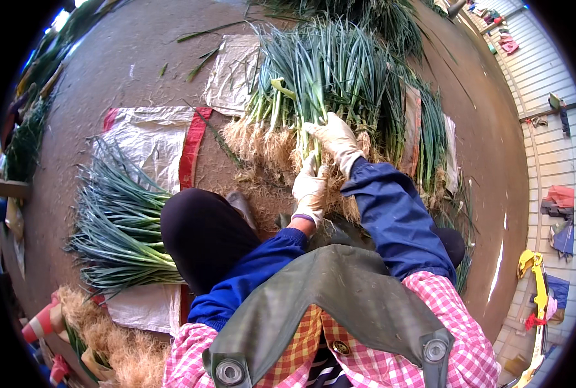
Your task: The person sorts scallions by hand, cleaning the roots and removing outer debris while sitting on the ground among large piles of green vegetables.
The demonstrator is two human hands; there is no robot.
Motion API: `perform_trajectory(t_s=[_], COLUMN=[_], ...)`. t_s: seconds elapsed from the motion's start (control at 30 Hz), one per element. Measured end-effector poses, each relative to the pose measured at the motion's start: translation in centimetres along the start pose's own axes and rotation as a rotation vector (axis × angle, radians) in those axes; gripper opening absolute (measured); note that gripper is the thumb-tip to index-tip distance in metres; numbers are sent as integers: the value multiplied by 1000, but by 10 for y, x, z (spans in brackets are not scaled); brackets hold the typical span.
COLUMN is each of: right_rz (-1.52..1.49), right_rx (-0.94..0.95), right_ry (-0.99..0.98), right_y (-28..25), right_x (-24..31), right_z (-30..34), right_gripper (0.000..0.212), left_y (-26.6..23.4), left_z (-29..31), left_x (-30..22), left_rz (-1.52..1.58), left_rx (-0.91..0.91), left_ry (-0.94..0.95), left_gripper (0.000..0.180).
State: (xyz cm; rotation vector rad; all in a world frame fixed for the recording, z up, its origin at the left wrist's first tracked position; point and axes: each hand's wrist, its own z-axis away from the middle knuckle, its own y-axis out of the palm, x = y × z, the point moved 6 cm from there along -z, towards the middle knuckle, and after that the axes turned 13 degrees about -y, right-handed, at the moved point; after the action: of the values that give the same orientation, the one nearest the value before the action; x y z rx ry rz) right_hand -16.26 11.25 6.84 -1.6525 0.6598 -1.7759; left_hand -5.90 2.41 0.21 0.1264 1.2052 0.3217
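Both my hands wear pale work gloves. In front of me, my left hand [309,192] is closed around the lower white stalks of a few green onions [311,97], close to their roots. My right hand [337,141] pinches the same stalks a little higher up, its thumb and fingers round them. The long leaves of these onions point away from me, over a big heap of green onions [372,81] with tan, stringy roots [262,139] toward me. Where the held onions end among the others is hard to make out.
Another bunch of green onions [123,226] lies at my left on a white sack [149,123] with red bands. More onions [365,13] are piled at the far side. A root heap [129,343] and a traffic cone [40,321] are lower left; a pale wall [553,155] stands right.
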Motion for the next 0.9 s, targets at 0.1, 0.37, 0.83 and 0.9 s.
perform_trajectory(t_s=[0.1,0.37,0.83,0.9], right_rz=[210,-975,-1666,-1552], right_rx=[-133,-229,-19,74], right_ry=[-37,-76,-30,55], right_y=[-8,9,-27,-5], right_x=[-1,18,-31,-51], right_z=[-2,47,91,69], right_gripper=[41,23,45,48], left_y=[3,-9,-4,3], left_z=[10,-3,11,12], left_x=[-12,4,-8,0], left_rz=[-237,202,230,428], left_rx=[-18,13,270,343], left_ry=[-36,-154,-422,-576], left_gripper=[50,38,28,23])
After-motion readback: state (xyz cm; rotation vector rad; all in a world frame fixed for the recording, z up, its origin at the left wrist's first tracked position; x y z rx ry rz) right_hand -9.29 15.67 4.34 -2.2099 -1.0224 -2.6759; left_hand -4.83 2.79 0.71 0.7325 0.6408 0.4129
